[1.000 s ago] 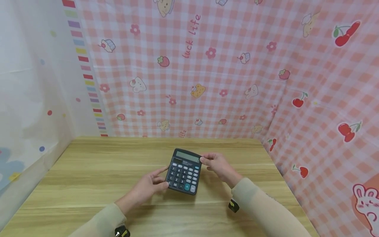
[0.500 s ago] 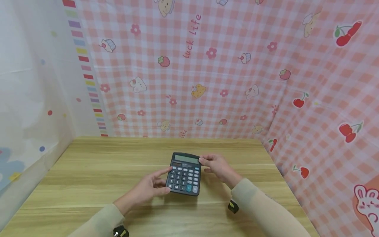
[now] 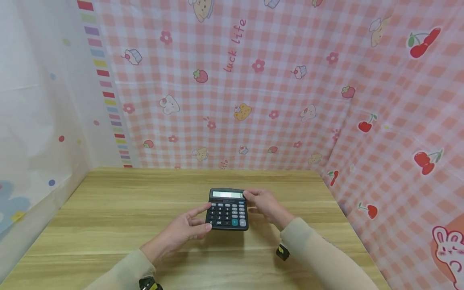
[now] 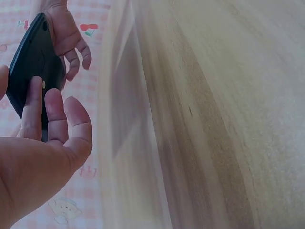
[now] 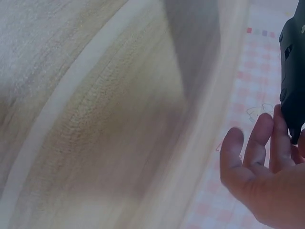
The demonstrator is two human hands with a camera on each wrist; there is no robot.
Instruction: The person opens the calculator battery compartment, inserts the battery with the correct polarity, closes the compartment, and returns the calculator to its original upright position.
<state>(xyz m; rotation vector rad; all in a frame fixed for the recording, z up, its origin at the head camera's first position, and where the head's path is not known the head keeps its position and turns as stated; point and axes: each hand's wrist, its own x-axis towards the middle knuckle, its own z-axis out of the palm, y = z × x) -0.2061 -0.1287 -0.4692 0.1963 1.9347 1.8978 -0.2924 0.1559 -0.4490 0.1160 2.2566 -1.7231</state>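
Observation:
A dark calculator (image 3: 227, 209) with a pale display at its top is held above the table, its keys facing me. At its lower left side, my left hand (image 3: 183, 227) grips the edge, thumb on the front corner. The left wrist view shows the calculator's back (image 4: 35, 67) with fingers of the left hand (image 4: 43, 162) behind it. My right hand (image 3: 266, 203) pinches the upper right corner beside the display. In the right wrist view, the calculator's dark underside (image 5: 293, 71) is partly cut off, and the right hand's (image 5: 271, 181) outer fingers stand off it.
A wood-grain table (image 3: 119, 209) lies beneath. Behind it hangs a pink checked cloth (image 3: 188, 96) with printed figures, which continues along the right side. A white cloth (image 3: 40, 104) hangs on the left. Dark wrist straps show at both sleeves.
The calculator has turned from a slant to nearly straight and tipped, its display now brighter. My left index finger has moved onto its left edge. Both hands keep their hold.

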